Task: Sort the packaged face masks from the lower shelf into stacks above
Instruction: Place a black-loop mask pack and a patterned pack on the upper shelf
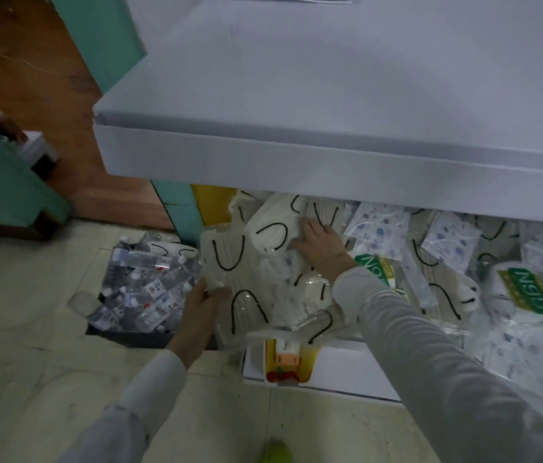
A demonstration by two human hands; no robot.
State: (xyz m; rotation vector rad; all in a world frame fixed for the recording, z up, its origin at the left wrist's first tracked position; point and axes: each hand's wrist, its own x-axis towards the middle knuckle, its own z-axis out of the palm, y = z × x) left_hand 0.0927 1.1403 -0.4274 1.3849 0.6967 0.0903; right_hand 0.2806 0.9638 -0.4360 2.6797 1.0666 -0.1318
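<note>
The lower shelf [340,372] holds a loose heap of packaged face masks: cream ones with black ear loops [250,305], white ones with blue print [377,225], and packs with a green label [527,292]. My left hand [201,304] grips the bottom edge of a clear pack of cream masks [221,253] at the heap's left end. My right hand [318,243] reaches under the upper shelf and lies with spread fingers on a white mask pack [270,228]. The white upper shelf [330,105] above hides the back of the heap.
A dark bin of empty plastic bottles [143,289] stands on the tiled floor left of the shelf. A small yellow and white box [285,360] sits at the lower shelf's front edge. Green and brown furniture [3,182] is at the far left.
</note>
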